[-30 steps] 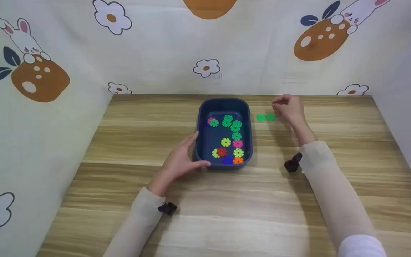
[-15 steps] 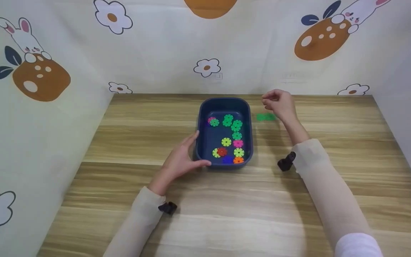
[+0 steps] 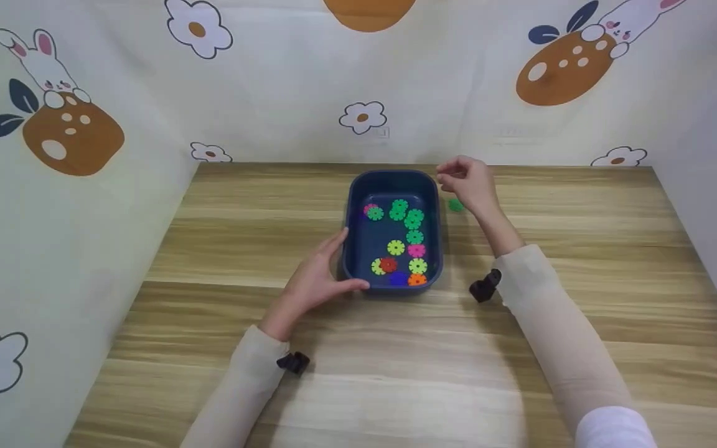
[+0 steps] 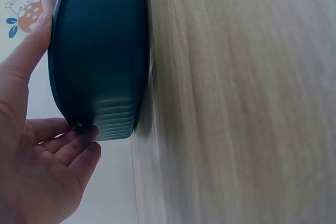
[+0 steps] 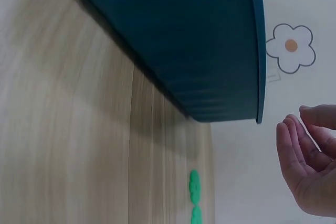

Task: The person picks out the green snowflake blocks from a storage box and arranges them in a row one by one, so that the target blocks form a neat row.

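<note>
A dark blue plastic bin [image 3: 351, 186] sits on the table with several notched snowflake discs [image 3: 396, 247] lying on its floor, green, yellow, pink, red, orange and blue. My left hand [image 3: 318, 278] grips the bin's near left corner; in the left wrist view its fingers [image 4: 79, 148] curl at the rim. Over the far right corner is my right hand [image 3: 472, 185], fingers loosely curved; the right wrist view shows a bare gap between thumb and fingertips. Green discs [image 5: 195, 186] lie on the table beside the bin, partly hidden by this hand in the head view.
The wooden table [image 3: 259, 205] ends at a patterned cloth backdrop [image 3: 284, 81] right behind the bin. A similar cloth wall [image 3: 147, 205] stands along the left side. Black wrist cameras [image 3: 485, 286] stick out from both sleeves.
My right hand has moved left from beyond the green discs to the bin's far right corner, now covering part of those discs. The left hand and bin stay put.
</note>
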{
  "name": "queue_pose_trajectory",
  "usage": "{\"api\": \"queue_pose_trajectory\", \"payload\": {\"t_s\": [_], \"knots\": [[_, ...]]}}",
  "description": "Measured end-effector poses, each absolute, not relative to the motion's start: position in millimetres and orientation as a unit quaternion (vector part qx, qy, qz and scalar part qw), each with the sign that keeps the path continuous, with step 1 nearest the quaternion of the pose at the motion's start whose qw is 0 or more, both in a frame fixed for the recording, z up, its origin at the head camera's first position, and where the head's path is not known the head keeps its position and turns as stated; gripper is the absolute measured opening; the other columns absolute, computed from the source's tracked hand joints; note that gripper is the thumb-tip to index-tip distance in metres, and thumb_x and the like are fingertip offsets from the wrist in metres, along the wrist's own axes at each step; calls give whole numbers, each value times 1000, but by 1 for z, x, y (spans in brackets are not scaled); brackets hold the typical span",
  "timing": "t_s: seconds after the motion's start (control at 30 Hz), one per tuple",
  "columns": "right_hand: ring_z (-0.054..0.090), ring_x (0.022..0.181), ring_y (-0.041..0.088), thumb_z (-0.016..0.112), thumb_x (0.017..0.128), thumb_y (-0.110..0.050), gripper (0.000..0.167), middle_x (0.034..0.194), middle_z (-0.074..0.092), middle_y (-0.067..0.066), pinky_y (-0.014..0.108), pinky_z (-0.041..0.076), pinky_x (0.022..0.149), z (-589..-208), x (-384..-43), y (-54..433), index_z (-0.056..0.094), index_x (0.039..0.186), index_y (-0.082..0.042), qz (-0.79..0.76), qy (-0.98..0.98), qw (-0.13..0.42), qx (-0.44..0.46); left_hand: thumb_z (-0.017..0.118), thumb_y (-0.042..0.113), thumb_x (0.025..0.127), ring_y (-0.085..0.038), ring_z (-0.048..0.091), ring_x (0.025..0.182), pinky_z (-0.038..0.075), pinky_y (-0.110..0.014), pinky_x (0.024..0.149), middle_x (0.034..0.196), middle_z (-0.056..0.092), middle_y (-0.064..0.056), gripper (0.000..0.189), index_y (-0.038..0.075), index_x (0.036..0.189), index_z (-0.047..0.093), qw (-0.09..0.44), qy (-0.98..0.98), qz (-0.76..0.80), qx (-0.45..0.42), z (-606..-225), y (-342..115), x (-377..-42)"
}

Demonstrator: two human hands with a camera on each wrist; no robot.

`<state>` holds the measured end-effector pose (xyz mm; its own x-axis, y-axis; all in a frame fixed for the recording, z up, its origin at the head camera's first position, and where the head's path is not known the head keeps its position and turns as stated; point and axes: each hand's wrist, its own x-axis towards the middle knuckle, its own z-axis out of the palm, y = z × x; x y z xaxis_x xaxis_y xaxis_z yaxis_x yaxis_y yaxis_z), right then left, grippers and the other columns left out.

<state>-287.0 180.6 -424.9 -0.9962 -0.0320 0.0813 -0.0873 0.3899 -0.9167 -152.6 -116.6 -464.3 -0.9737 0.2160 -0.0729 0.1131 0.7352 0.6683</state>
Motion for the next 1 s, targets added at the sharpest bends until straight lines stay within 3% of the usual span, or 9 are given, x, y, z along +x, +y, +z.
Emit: {"api": "queue_pose_trajectory", "payload": {"t_s": [0.27,0.53,0.8,1.0], "knots": [[65,79,3,67,93,-6,19,106,70,20,14,58,72,-425,-282,160,69,108,6,564,-824,20,54,86,49,72,-33,32,150,32,-53,121,164,30,-12,109,20,159,27,71,929,352,94,-463,-117,-153],[65,83,11,68,93,-8,16,105,71,17,15,54,71,-430,-279,138,71,107,0,548,-834,11,64,85,51,73,-32,31,151,32,-52,121,165,29,-10,108,23,159,26,80,930,350,83,-464,-116,-152],[69,95,23,69,93,-9,18,109,72,18,22,54,82,-437,-277,116,71,108,0,546,-833,-3,89,85,51,72,-33,31,150,31,-53,121,164,30,-11,109,22,159,26,78,929,352,88,-465,-116,-153],[71,97,26,72,91,-9,16,109,74,16,29,57,86,-444,-278,104,72,105,-2,537,-838,-3,94,87,48,72,-33,33,150,31,-52,122,162,32,-14,107,18,158,29,65,925,360,102,-467,-117,-154]]}}
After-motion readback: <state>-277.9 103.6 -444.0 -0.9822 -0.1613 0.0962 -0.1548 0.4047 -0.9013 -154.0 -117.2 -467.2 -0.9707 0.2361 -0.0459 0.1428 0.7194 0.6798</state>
